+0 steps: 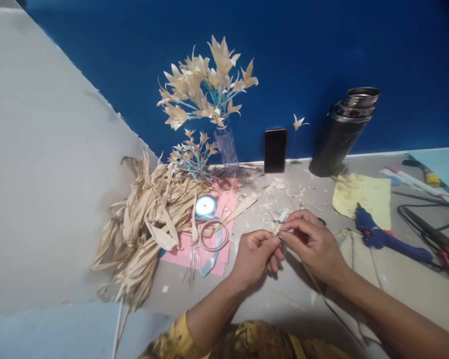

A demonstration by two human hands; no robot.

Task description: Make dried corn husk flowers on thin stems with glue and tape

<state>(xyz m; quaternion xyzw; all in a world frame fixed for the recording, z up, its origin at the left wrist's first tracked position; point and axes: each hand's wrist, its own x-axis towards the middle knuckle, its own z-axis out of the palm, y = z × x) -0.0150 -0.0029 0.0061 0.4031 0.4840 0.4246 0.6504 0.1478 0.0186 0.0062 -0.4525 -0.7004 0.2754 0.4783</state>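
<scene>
Worktop (292, 299) with husk pile (145, 224) at left, glue gun (389, 242) at right. Left hand (256, 254) and right hand (312, 242) both pinch closed on a thin stem (314, 281) at centre. Looks light, springy, bends easily; grip near the tip.

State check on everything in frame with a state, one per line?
left hand: pinching thin stem
right hand: pinching same thin stem
flask: lid off, open
phone: screen dark, leaning on wall
glue gun: lying on table
vase: upright, holding husk flowers
</scene>
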